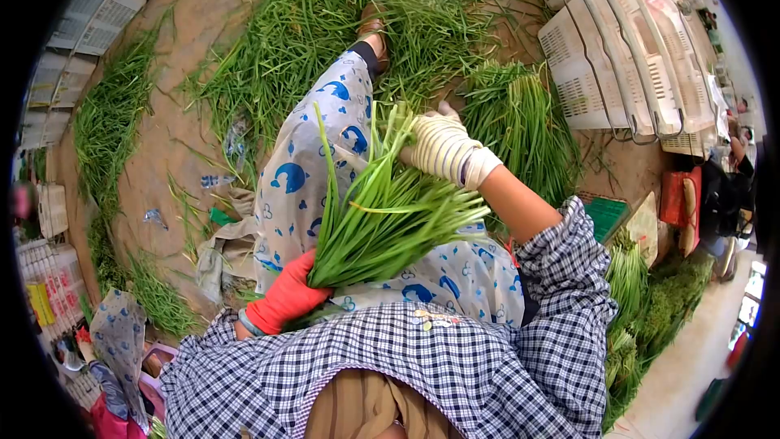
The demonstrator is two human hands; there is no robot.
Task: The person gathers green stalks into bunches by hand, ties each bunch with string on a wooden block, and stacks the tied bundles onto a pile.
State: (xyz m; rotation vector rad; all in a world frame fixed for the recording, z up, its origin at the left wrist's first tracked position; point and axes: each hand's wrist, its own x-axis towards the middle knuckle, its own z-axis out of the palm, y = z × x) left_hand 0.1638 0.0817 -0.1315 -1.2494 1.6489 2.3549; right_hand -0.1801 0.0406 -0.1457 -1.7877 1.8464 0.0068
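A bunch of green chives (390, 219) lies across my lap, its long blades pointing several ways. My left hand (283, 299), in a red glove, is closed around the lower left end of the bunch. Over its upper part is my right hand (443, 148), in a white glove with yellow and dark stripes. Its fingers are curled onto some stalks (394, 126) at the top, with the fingertips partly hidden. Beneath the bunch, a pale plastic apron (288, 175) with blue whale prints covers my legs.
Loose chives (276, 49) are strewn over the brown floor ahead. A thick pile of chives (520, 126) lies beyond my right hand. White plastic crates (581, 73) stand at the upper right, with grey crates (97, 12) along the left. More chives (642, 309) lie at my right side.
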